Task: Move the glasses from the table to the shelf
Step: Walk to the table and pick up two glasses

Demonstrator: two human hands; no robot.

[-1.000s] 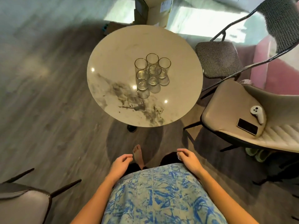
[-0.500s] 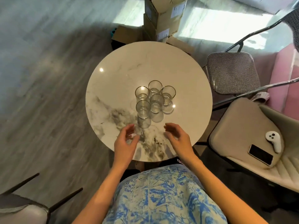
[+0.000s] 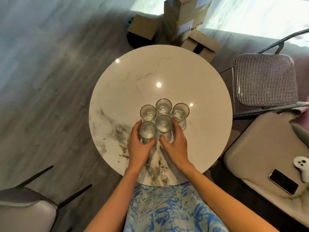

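Several clear glasses with gold rims stand clustered on a round marble table. My left hand wraps around the near left glass, thumb and fingers on its sides. My right hand curls around the near right glass. Both glasses still stand on the table. Behind them stand three more: a left glass, a middle glass and a right glass. No shelf is in view.
Cardboard boxes are stacked on the floor beyond the table. A checked folding chair stands at the right. A beige chair near right holds a phone and a white controller. Another chair is at the lower left.
Both hands rose from my lap to the table, reached forward and closed around the two nearest glasses. The view moved closer over the table.
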